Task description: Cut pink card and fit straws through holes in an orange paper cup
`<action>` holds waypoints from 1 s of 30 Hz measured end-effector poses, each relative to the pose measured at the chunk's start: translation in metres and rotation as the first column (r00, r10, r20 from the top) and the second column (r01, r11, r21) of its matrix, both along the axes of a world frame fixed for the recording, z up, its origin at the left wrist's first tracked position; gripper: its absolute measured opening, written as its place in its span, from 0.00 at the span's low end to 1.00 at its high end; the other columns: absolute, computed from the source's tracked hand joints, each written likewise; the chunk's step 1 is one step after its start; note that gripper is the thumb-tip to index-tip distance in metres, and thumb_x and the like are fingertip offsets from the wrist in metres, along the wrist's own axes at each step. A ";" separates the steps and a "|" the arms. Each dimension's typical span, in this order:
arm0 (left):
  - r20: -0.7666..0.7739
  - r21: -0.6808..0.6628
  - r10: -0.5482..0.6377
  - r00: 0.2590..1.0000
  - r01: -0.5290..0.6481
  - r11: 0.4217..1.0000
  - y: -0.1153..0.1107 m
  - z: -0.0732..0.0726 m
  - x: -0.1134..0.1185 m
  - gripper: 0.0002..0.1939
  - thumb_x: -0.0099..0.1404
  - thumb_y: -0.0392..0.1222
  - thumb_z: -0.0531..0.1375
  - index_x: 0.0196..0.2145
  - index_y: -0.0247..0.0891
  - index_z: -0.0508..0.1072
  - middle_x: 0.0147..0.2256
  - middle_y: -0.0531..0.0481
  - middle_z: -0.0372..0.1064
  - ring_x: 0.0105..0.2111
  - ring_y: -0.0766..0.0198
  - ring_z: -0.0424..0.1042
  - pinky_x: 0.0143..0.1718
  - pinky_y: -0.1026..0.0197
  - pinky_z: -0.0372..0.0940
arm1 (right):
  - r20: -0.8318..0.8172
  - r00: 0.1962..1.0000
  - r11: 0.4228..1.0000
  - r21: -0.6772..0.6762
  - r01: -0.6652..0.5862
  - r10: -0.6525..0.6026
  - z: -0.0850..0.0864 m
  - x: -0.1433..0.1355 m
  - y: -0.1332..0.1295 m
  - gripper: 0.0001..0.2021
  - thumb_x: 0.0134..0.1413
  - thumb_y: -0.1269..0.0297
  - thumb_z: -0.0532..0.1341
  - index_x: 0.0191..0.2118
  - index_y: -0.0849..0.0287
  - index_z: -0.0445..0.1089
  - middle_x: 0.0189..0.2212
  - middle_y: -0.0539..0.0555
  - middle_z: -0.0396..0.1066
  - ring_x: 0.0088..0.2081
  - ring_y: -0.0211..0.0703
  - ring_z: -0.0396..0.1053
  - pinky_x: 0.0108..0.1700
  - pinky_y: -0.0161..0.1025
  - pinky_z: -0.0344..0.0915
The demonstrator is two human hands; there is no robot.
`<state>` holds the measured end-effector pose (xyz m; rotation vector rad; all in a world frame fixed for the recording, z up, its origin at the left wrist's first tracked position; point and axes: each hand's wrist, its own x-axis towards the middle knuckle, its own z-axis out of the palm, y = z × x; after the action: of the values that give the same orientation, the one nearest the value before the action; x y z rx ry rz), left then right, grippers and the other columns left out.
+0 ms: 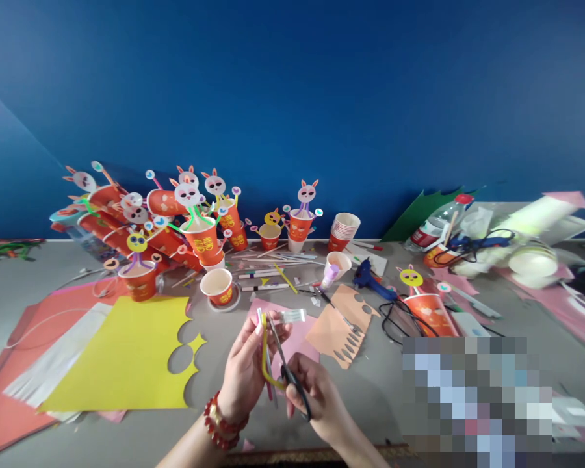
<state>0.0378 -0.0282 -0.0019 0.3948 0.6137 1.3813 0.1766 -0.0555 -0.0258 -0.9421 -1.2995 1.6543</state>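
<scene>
My left hand, with red bead bracelets at its wrist, is closed around a bent yellow straw and other thin sticks that are partly hidden. A clear plastic piece pokes out by its fingertips. Black-handled scissors are in my right hand, their blades pointing up beside the straw's upper end. The straw's lower end bends across to the right hand's fingers. Below both hands lies a pink paper sheet. Right of them is a peach paper sheet with cut-out edges.
A yellow paper sheet covers the left side. Red cups with paper animal figures crowd the back left. Stacked cups, a blue glue gun with a black cord, and a bottle stand behind. A decorated cup stands right.
</scene>
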 end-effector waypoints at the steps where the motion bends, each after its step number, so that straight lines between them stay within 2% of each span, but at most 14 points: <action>1: 0.014 -0.008 -0.006 1.000 0.006 1.000 0.000 0.001 0.000 0.12 0.62 0.42 0.66 0.44 0.39 0.76 0.45 0.47 0.76 0.44 0.55 0.77 0.51 0.54 0.69 | -0.002 1.000 1.000 0.003 0.012 -0.012 -0.001 -0.001 0.000 0.30 0.44 0.32 0.64 0.27 0.56 0.59 0.18 0.44 0.60 0.17 0.33 0.58 0.20 0.31 0.59; 5: 0.076 -0.034 -0.023 0.997 0.026 0.999 -0.003 0.000 0.002 0.08 0.63 0.39 0.65 0.41 0.39 0.76 0.34 0.51 0.76 0.41 0.58 0.78 0.47 0.59 0.70 | 0.001 0.999 0.998 0.024 0.052 -0.052 -0.001 -0.004 0.001 0.30 0.46 0.31 0.62 0.28 0.57 0.60 0.17 0.44 0.60 0.16 0.33 0.59 0.20 0.31 0.58; 7: 0.086 -0.041 -0.027 0.996 0.031 0.999 -0.003 -0.002 0.003 0.08 0.63 0.39 0.66 0.41 0.38 0.76 0.32 0.51 0.76 0.42 0.58 0.78 0.47 0.60 0.70 | 0.008 0.998 0.998 0.027 0.054 -0.054 0.000 -0.004 0.002 0.29 0.46 0.31 0.62 0.28 0.56 0.60 0.17 0.45 0.61 0.17 0.34 0.59 0.21 0.32 0.58; 13: 0.064 -0.045 -0.010 0.998 0.013 0.999 -0.004 -0.007 0.004 0.10 0.62 0.39 0.66 0.42 0.39 0.75 0.35 0.50 0.76 0.45 0.55 0.78 0.45 0.59 0.71 | 0.004 0.999 0.999 0.006 0.053 -0.053 0.002 -0.003 0.003 0.30 0.44 0.31 0.63 0.27 0.56 0.59 0.17 0.44 0.60 0.17 0.33 0.59 0.21 0.32 0.56; 20: 0.030 -0.003 0.020 0.999 -0.020 1.000 -0.002 -0.015 0.002 0.11 0.64 0.40 0.64 0.45 0.38 0.75 0.44 0.45 0.77 0.47 0.52 0.77 0.51 0.53 0.69 | 0.008 0.998 0.998 -0.012 0.059 -0.059 -0.007 -0.004 0.001 0.27 0.49 0.36 0.64 0.27 0.57 0.58 0.17 0.44 0.60 0.17 0.32 0.58 0.21 0.30 0.53; 24: 0.028 0.037 0.055 0.998 -0.056 0.998 0.000 -0.016 0.001 0.10 0.65 0.41 0.63 0.44 0.38 0.76 0.46 0.44 0.76 0.48 0.52 0.76 0.54 0.51 0.67 | 0.073 0.996 0.998 -0.018 0.052 -0.051 -0.008 0.002 -0.003 0.27 0.47 0.36 0.65 0.26 0.56 0.57 0.17 0.43 0.59 0.17 0.33 0.59 0.20 0.30 0.54; 27: 0.042 0.076 0.062 0.997 -0.065 0.995 0.000 -0.014 0.000 0.08 0.66 0.41 0.62 0.42 0.39 0.77 0.45 0.46 0.76 0.47 0.53 0.76 0.55 0.50 0.66 | 0.238 0.966 0.994 0.067 0.086 -0.099 -0.005 0.020 -0.004 0.25 0.49 0.38 0.63 0.28 0.57 0.61 0.18 0.46 0.62 0.19 0.36 0.62 0.21 0.31 0.55; 29: 0.036 0.095 0.046 0.998 -0.049 0.994 0.000 -0.011 -0.002 0.08 0.67 0.40 0.61 0.42 0.38 0.77 0.45 0.46 0.76 0.47 0.52 0.76 0.56 0.49 0.65 | 0.382 0.898 0.965 0.220 0.143 -0.220 -0.005 0.038 -0.002 0.21 0.55 0.42 0.60 0.30 0.57 0.64 0.21 0.49 0.65 0.21 0.38 0.63 0.23 0.32 0.57; 30: 0.025 0.101 0.029 0.999 -0.031 0.994 -0.001 -0.010 -0.004 0.09 0.68 0.40 0.60 0.43 0.38 0.77 0.46 0.45 0.76 0.48 0.52 0.75 0.56 0.49 0.65 | 0.459 0.837 0.936 0.313 0.160 -0.297 -0.006 0.049 -0.001 0.19 0.57 0.45 0.59 0.30 0.57 0.65 0.22 0.50 0.66 0.22 0.39 0.63 0.24 0.33 0.57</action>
<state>0.0339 -0.0288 -0.0118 0.4517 0.5332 1.4477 0.2252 -0.0564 -0.0319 -1.3596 -1.6229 1.0439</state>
